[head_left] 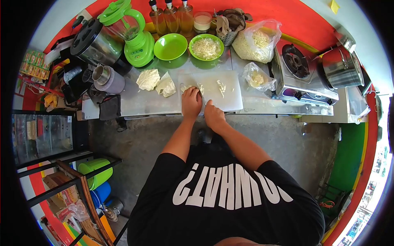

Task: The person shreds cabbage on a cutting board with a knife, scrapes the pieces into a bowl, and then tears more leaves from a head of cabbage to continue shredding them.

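My left hand (191, 101) is closed over a piece of cabbage (186, 87) at the left side of the white cutting board (232, 98). The fingers hide most of that piece. My right hand (214, 114), at the board's front edge, is wrapped around the handle of a knife (202, 93). Its thin blade points away from me, just beside my left fingertips. Cabbage shreds (221, 88) lie on the board to the right of the blade. Left of the board sit two cabbage chunks, one pale yellow (147, 79) and one whiter (166, 85).
Behind the board stand a green bowl (170, 61) and another bowl (207, 62) heaped with shredded cabbage. A large plastic bag (256, 43) and a smaller bag (258, 77) lie to the right, before a gas stove (296, 82). A green blender (138, 49) stands at the back left.
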The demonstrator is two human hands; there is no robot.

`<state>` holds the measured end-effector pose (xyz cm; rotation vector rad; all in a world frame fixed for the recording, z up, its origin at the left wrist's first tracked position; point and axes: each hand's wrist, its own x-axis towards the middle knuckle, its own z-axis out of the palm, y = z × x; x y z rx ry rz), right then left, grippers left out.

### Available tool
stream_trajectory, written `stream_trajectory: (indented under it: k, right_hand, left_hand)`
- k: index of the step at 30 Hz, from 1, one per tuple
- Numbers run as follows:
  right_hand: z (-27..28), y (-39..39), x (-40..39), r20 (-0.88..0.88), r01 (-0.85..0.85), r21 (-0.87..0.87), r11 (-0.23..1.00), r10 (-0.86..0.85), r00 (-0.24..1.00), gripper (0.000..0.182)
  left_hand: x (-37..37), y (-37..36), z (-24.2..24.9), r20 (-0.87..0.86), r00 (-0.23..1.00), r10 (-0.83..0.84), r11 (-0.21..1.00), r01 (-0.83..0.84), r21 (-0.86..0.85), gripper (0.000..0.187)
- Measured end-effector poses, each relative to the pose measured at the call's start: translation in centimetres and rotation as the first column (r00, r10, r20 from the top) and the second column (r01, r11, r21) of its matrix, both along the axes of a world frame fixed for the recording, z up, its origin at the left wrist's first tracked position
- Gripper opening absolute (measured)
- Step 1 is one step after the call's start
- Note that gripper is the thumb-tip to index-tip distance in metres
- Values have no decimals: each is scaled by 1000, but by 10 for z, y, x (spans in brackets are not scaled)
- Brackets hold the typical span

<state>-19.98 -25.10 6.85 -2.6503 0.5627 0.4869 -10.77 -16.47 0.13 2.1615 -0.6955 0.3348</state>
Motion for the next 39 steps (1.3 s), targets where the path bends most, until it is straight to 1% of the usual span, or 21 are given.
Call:
stream_trajectory:
  k: [2,4,5,7,10,13,16,18,22,24,26,28,30,34,37,39]
  right_hand:
    - [-7,-2,9,15,8,-7,1000,-8,1000,28]
    - [-3,-7,15,38,13,-12,1000,-13,999,26]
    - [0,-8,17,35,-18,-20,1000,19,999,25]
    - [1,-7,16,32,-49,-26,998,50,998,23]
    - [-4,-2,-1,46,-6,-39,999,8,999,21]
    - [-7,-1,-5,15,16,-20,1000,-16,1000,21]
    - [-4,-5,7,16,-2,-12,1000,2,1000,21]
    - [-1,-8,17,27,-26,-17,1000,27,999,25]
    - [-4,-4,4,26,-38,-19,999,39,999,28]
    - [-7,-2,-5,6,8,1,1000,-8,1000,29]
    - [-7,-4,-2,-1,-10,-1,1000,10,1000,29]
    - [-5,-5,1,-12,-16,3,1000,16,1000,28]
    - [-1,-11,13,12,-33,13,999,33,999,29]
    - [2,-7,9,14,-47,12,999,47,999,29]
    - [-3,-3,-2,-15,-2,35,999,3,1000,29]
    - [-6,-3,-3,-26,2,-2,1000,-2,1000,29]
  left_hand:
    - [-2,1,3,-21,1000,-12,1000,11,-11,17]
    - [0,0,3,-7,1000,-1,1000,1,14,17]
    - [0,0,2,22,1000,4,1000,-5,20,14]
    - [1,1,1,7,1000,-9,1000,9,22,15]
    - [1,0,-1,-7,1000,-11,1000,11,9,17]
    - [1,-1,-1,4,1000,7,1000,-7,-7,16]
    - [0,-1,-1,3,1000,10,1000,-10,3,15]
    - [2,-1,0,1,1000,10,1000,-10,17,15]
    - [0,-1,0,11,1000,10,1000,-10,4,15]
    - [0,-1,-1,8,1000,22,1000,-22,2,15]
    - [1,-2,-5,35,999,29,999,-30,15,15]
    - [-1,-1,-1,32,999,23,1000,-23,6,15]
    - [-1,-3,2,37,999,17,1000,-16,-8,15]
    - [-4,-1,3,15,1000,21,1000,-21,-10,15]
    - [-4,-3,-1,9,999,31,999,-31,-24,15]
    - [-5,-3,-1,15,999,37,999,-36,-22,16]
